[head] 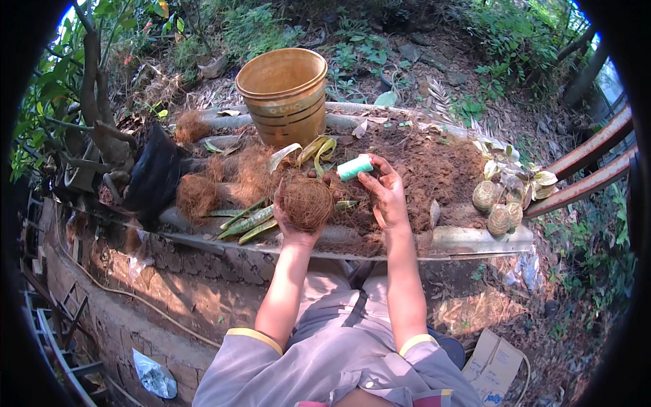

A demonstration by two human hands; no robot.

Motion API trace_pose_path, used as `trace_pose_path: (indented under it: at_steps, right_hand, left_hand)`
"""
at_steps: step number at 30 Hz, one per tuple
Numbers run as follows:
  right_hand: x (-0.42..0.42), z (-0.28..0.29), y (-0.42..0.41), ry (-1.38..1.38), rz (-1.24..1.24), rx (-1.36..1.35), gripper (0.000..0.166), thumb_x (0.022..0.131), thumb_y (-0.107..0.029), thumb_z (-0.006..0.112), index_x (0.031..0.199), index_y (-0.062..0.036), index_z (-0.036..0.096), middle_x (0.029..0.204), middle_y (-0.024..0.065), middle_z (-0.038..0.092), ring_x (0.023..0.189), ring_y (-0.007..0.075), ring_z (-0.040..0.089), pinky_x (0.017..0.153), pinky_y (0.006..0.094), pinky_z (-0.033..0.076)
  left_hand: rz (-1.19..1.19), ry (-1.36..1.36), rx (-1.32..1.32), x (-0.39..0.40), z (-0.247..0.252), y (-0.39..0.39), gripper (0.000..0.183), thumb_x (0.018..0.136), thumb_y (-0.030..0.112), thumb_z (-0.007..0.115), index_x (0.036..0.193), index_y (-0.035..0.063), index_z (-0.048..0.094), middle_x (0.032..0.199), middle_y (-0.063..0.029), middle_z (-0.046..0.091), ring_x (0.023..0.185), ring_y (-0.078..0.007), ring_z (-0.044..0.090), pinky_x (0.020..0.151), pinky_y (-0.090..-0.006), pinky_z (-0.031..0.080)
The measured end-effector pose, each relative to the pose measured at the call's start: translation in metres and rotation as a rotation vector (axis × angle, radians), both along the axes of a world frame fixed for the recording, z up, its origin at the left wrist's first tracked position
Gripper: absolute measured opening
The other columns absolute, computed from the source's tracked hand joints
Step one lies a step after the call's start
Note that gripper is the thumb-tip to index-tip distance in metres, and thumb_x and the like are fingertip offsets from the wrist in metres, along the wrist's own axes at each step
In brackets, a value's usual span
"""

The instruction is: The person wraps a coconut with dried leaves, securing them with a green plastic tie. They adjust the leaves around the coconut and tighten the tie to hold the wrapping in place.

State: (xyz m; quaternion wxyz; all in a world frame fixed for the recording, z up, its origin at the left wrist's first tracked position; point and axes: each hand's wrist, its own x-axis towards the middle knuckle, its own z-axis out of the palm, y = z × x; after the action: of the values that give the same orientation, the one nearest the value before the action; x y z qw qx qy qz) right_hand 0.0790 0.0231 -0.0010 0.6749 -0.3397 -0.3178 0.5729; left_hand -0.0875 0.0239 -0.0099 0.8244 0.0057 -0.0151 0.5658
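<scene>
A round ball of brown coir fibre (pixel 307 203) rests in my left hand (pixel 294 226), which cups it from below and the side. My right hand (pixel 385 191) grips a spool of mint-green thread (pixel 355 168) by its right end, just right of the ball and a little above it. Whether a strand runs from spool to ball is too fine to tell. Beneath both hands is a corrugated sheet (pixel 488 240) strewn with loose coir and brown soil (pixel 427 157). Cut variegated leaves (pixel 249 223) lie left of the ball.
A yellow-brown plastic bucket (pixel 285 102) stands at the back. Loose coir clumps (pixel 196 196) and a black bag (pixel 152 175) are on the left. Wrapped balls bearing leafy plants (pixel 501 213) sit at the right end, near rusty metal bars (pixel 585 173). A cardboard box (pixel 492 364) lies below.
</scene>
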Motion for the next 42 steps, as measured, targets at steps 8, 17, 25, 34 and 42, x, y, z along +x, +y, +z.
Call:
trace_pose_path:
  at_steps: [8,17,25,34,42]
  right_hand:
    - [0.011,0.016,-0.022,-0.148,-0.11,0.114,0.035,0.076,0.001,0.069,0.108,0.0002,0.056,0.105,0.0096,0.061,0.097,0.0156,0.057,0.084,0.0284,0.047]
    - [0.02,0.011,-0.049,0.225,-0.159,0.061,0.036,0.084,-0.012,0.065,0.117,-0.0019,0.054,0.119,0.0101,0.055,0.099,0.0191,0.057,0.084,0.0314,0.047]
    - [-0.003,-0.003,-0.05,0.404,-0.463,0.073,0.043,0.091,-0.024,0.056,0.126,-0.0024,0.044,0.126,0.0091,0.05,0.097,0.0209,0.059,0.08,0.0312,0.052]
    - [-0.007,0.005,-0.059,0.454,-0.364,0.169,0.038,0.091,-0.023,0.056,0.121,-0.0028,0.046,0.116,0.0101,0.053,0.101,0.0253,0.059,0.082,0.0344,0.053]
    - [0.017,0.011,-0.065,0.23,-0.377,0.158,0.03,0.084,-0.007,0.064,0.112,-0.0019,0.055,0.102,0.0123,0.061,0.096,0.02,0.06,0.081,0.0318,0.049]
  left_hand:
    - [0.015,0.335,-0.038,0.024,0.009,-0.006,0.043,0.091,0.045,0.043,0.111,0.0084,0.053,0.108,-0.0162,0.057,0.099,-0.0318,0.058,0.079,-0.0514,0.052]
    - [0.244,0.744,0.219,0.049,-0.009,-0.019,0.04,0.08,0.014,0.061,0.116,0.008,0.046,0.117,-0.0116,0.049,0.105,-0.0273,0.053,0.087,-0.0423,0.048]
    - [0.429,1.29,0.669,0.07,-0.025,-0.046,0.05,0.085,0.012,0.054,0.13,-0.0029,0.037,0.127,-0.0145,0.044,0.118,-0.0211,0.043,0.098,-0.035,0.036]
    - [0.44,1.093,0.385,0.074,-0.026,-0.053,0.031,0.086,0.002,0.054,0.116,-0.0011,0.049,0.116,-0.0093,0.05,0.107,-0.0169,0.049,0.094,-0.0306,0.039]
    - [0.361,1.333,0.635,0.047,-0.008,-0.055,0.03,0.076,0.004,0.066,0.104,-0.0031,0.057,0.105,-0.0102,0.06,0.1,-0.0161,0.056,0.09,-0.0299,0.041]
